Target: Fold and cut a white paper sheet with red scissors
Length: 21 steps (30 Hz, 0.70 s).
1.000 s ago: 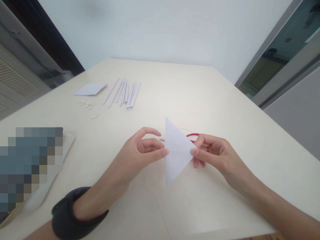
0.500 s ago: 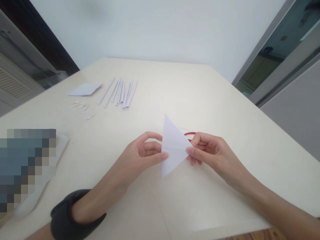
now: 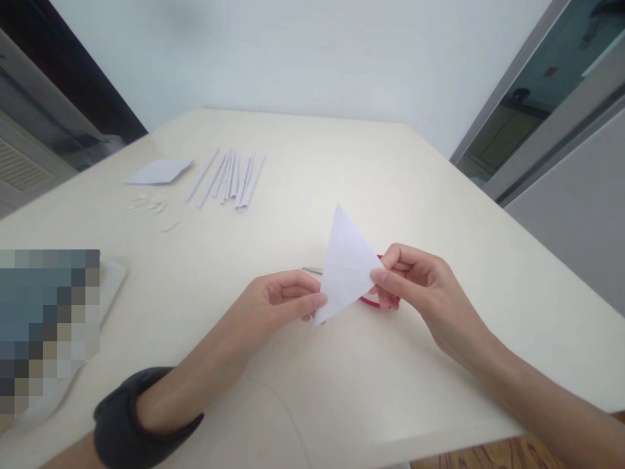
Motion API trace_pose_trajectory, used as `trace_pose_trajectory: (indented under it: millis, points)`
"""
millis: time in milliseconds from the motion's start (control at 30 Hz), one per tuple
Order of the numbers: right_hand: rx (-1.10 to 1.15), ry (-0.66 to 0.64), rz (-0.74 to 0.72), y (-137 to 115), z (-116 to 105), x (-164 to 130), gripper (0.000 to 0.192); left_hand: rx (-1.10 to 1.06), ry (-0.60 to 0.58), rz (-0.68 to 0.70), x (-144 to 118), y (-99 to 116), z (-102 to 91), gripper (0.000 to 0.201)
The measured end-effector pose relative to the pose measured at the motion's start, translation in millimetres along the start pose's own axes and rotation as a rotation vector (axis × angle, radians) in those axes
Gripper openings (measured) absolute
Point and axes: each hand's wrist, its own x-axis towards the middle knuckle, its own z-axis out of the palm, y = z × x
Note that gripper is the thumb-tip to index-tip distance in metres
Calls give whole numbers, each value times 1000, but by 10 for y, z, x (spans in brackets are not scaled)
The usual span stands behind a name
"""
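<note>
Between my two hands is a white paper triangle [image 3: 346, 267], held up off the table with one corner pointing away from me. My left hand [image 3: 288, 296] pinches its lower left edge between thumb and fingers. At the right corner, my right hand [image 3: 407, 277] grips the paper, thumb on top and fingers behind. A pair of scissors with red handles [image 3: 371, 303] lies on the table underneath; the paper and my right fingers hide most of it, and a blade tip shows left of the paper.
On the white table [image 3: 332, 169], several rolled paper tubes [image 3: 229, 179] lie at the back left. Beside them are a folded white paper [image 3: 161, 171] and some small pale cotton swabs [image 3: 149, 203]. A blurred-out object [image 3: 43, 319] sits at the left edge. A thin string [image 3: 286, 407] runs near the front.
The paper triangle has tilted clockwise, its right corner and far tip shifting right and away. Both hands still hold it. More of the scissors shows beneath, including a blade tip.
</note>
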Motion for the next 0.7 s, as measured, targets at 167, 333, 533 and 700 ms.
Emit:
trace_pose_trajectory:
  millis: [167,333,533,700]
  points:
    - [-19,9,-3,5,-6,5,20,-19,-64,25,31,-5,-27,7]
    - [-26,20,-9,3,1,6,21,-48,-157,22,40,15,-71,14]
    - [-4,22,-24,-7,1,-3,19,42,-126,48,44,11,-90,11]
    - [-10,38,-23,2,-6,-17,19,11,-157,50,35,-24,-103,12]
